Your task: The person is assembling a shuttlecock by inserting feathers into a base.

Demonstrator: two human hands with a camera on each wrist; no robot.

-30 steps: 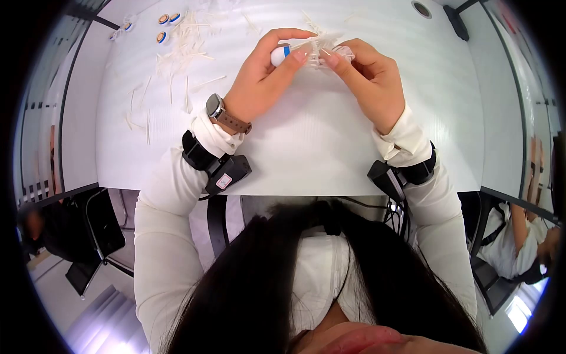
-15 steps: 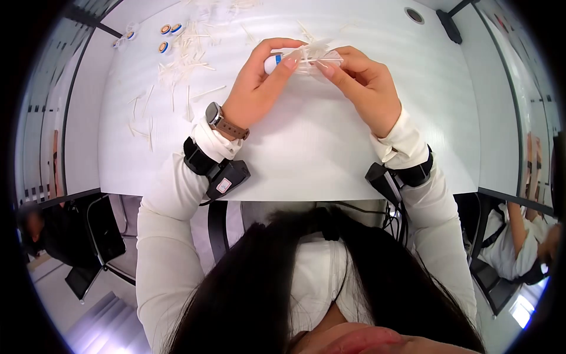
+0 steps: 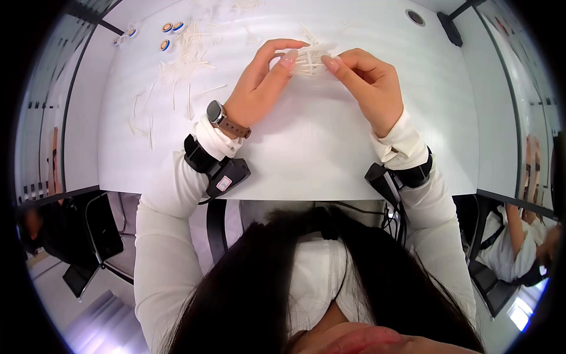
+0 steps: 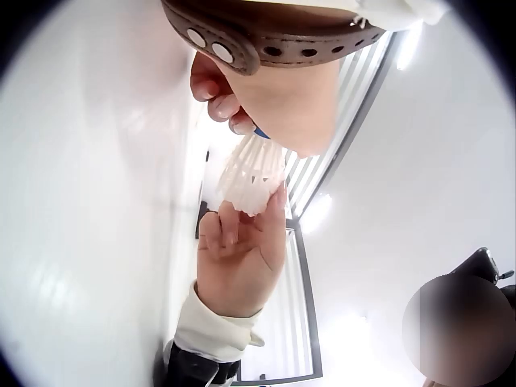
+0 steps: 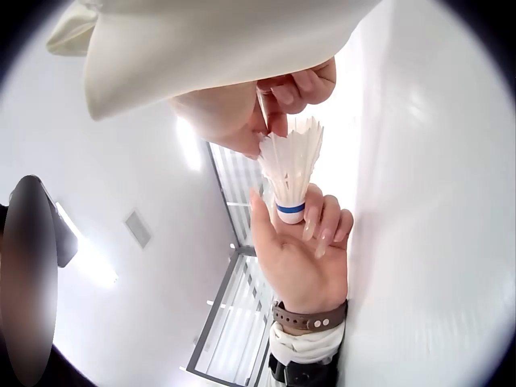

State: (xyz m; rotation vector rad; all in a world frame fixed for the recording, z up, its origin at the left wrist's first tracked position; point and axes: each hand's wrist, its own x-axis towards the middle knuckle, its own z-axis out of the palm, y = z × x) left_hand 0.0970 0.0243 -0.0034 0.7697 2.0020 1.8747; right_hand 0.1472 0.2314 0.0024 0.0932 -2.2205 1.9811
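Above the far half of the table, both hands hold one feather shuttlecock (image 3: 309,64), lying sideways with its cork to the left. My left hand (image 3: 256,88) grips the cork end; the right wrist view shows the white cork and blue band (image 5: 290,209) against its fingers. In the head view those fingers hide the cork. With thumb and fingertips my right hand (image 3: 374,88) pinches the edge of the feather skirt (image 5: 292,153). Seen from the left wrist, the feathers (image 4: 256,173) spread between the hands, their tips ragged.
Loose feather shafts (image 3: 191,50) lie scattered across the table's left side (image 3: 236,165). Beside them stand several blue-banded round corks (image 3: 165,45), more at the far left corner. White partitions (image 3: 501,118) flank the table. A round cable hole (image 3: 415,17) sits at the back right.
The shuttlecock has turned in the hands, and its cork, seen earlier at the left, is now behind the left fingers. The right fingertips have shifted along the feather edge.
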